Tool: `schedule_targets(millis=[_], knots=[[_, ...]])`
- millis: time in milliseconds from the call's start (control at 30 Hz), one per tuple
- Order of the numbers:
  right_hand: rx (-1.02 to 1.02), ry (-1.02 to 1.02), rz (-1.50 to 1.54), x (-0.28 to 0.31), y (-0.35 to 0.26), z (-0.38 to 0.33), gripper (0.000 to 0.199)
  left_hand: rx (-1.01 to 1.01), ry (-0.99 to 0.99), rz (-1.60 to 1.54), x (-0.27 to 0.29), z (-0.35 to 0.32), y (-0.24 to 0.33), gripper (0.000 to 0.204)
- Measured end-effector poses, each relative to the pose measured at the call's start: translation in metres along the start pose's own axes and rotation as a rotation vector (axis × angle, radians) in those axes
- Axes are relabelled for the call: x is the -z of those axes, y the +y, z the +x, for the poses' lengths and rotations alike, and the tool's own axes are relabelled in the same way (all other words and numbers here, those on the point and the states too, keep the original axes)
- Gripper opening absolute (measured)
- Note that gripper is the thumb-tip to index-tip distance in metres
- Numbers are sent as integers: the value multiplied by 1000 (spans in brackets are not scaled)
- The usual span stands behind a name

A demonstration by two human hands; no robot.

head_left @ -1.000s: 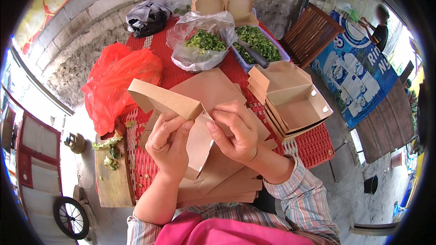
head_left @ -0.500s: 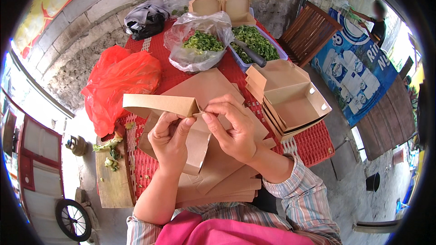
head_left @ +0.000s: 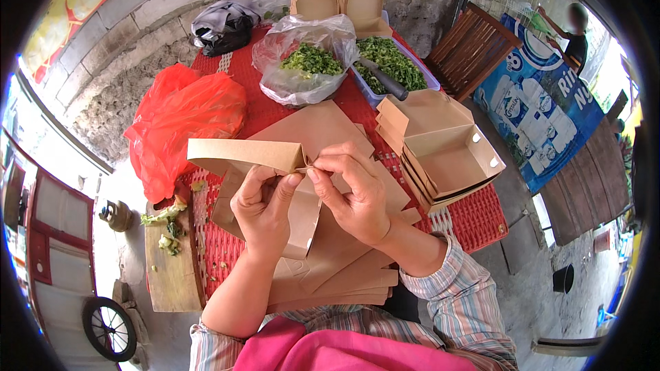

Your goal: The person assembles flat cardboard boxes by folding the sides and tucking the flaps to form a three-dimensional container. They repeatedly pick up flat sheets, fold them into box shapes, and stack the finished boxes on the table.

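Both hands work on a brown cardboard food box (head_left: 244,154), partly folded, raised above the middle of the table. My left hand (head_left: 263,209) pinches the box near its corner between thumb and fingers. Close beside it, my right hand (head_left: 354,196) pinches a small flap at that same corner, the fingertips of the two hands nearly touching. Beneath them lies a pile of flat, unfolded cardboard sheets (head_left: 316,124), fanned out toward me. To the right, a stack of folded boxes (head_left: 447,158) has its top one standing open.
A plastic bag of chopped greens (head_left: 309,62) and a purple crate of greens (head_left: 395,69) with a knife (head_left: 385,82) on it stand at the back. Left are a red plastic bag (head_left: 182,120) and a wooden board (head_left: 167,282) with scraps. A person (head_left: 574,38) is far right.
Both hands stay at the box corner, with only slight finger movement. The whole view has shifted a little.
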State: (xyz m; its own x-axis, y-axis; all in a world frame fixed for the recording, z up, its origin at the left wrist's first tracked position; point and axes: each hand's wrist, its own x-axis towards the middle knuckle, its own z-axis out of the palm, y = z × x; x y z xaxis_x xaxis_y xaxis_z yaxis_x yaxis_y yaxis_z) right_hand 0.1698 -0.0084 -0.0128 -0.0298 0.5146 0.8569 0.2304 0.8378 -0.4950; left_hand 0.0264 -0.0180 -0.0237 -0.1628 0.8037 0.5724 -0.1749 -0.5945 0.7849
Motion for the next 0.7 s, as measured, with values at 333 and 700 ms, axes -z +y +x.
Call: schedule_targets(millis=[333, 700], knots=[[69, 2, -67, -1, -1, -1, 20, -52, -22, 141, 3, -3, -1, 11], [53, -38, -17, 5, -3, 2, 15, 143, -122, -296, 11, 2, -5, 23]])
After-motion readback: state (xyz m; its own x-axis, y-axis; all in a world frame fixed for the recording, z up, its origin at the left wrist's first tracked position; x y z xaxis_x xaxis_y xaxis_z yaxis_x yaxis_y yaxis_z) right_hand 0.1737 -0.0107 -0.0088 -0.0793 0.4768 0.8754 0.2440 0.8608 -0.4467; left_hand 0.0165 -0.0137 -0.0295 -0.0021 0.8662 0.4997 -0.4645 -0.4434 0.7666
